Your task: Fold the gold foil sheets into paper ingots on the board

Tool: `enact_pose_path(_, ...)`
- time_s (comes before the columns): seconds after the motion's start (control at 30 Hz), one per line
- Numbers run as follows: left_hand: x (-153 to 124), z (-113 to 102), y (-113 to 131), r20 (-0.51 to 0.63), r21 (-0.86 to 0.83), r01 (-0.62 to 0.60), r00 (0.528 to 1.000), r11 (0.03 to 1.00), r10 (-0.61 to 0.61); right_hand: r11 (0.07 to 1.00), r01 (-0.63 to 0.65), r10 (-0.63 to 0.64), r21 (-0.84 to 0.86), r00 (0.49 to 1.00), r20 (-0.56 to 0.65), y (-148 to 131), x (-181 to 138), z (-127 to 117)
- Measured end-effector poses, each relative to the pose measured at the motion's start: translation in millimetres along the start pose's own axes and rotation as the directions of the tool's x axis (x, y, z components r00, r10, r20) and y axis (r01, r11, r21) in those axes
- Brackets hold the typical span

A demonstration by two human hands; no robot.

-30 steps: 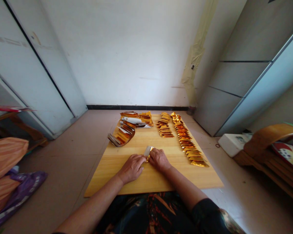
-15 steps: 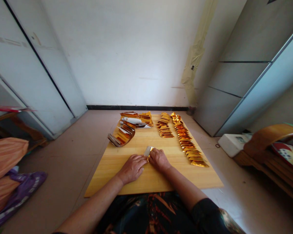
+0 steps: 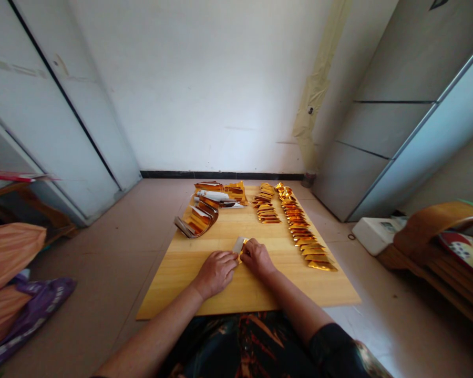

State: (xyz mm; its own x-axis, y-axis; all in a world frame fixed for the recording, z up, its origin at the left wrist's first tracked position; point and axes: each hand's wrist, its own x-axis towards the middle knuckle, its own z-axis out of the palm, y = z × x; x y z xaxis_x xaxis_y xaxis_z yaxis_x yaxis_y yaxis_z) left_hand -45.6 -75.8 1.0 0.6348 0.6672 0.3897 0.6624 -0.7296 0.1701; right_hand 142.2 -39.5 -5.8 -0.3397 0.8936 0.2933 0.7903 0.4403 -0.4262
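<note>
My left hand [image 3: 216, 272] and my right hand [image 3: 257, 257] rest side by side on a wooden board [image 3: 181, 273] on the floor. Both pinch and press a small gold foil paper [image 3: 239, 245], whose silvery back sticks out between the fingertips. Farther along the board lie two rows of folded gold pieces [image 3: 299, 226]. A curled stack of gold sheets [image 3: 197, 220] lies at the board's far left.
White cabinet doors [image 3: 55, 115] stand at left, grey panels [image 3: 398, 115] at right. Orange and purple bags [image 3: 16, 283] lie on the floor at left. A white box [image 3: 374, 233] and a wooden chair [image 3: 437, 236] sit to the right of the board.
Both hands stay on the foil paper in the same spot. The view has shifted down very slightly.
</note>
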Motion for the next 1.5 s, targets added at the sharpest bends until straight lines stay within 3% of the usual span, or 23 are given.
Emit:
enact_pose_path(0.3,-0.1,4.9,0.4,-0.071,0.03,-0.017,0.997,0.999,0.019,0.961,-0.02,0.004,0.277,0.998,0.058,9.7,3.1,-2.5)
enact_pose_path(0.7,0.2,4.8,1.0,-0.084,0.028,-0.015,0.996,0.999,0.017,0.966,-0.089,0.085,0.241,0.996,0.026,-2.2,1.6,-0.5)
enact_pose_path(1.2,0.0,3.1,2.0,-0.049,0.008,0.008,0.999,1.0,-0.007,0.889,-0.007,0.05,0.459,0.995,-0.082,21.2,-0.6,2.3)
enact_pose_path(1.37,-0.4,4.7,0.6,-0.053,0.004,0.018,0.998,1.0,-0.017,0.899,0.001,0.044,0.437,0.995,-0.093,21.9,0.6,5.8)
enact_pose_path(1.5,0.1,5.3,1.2,-0.068,0.008,0.007,0.998,1.0,-0.006,0.944,-0.076,0.117,0.32,0.987,-0.111,12.8,2.1,10.9)
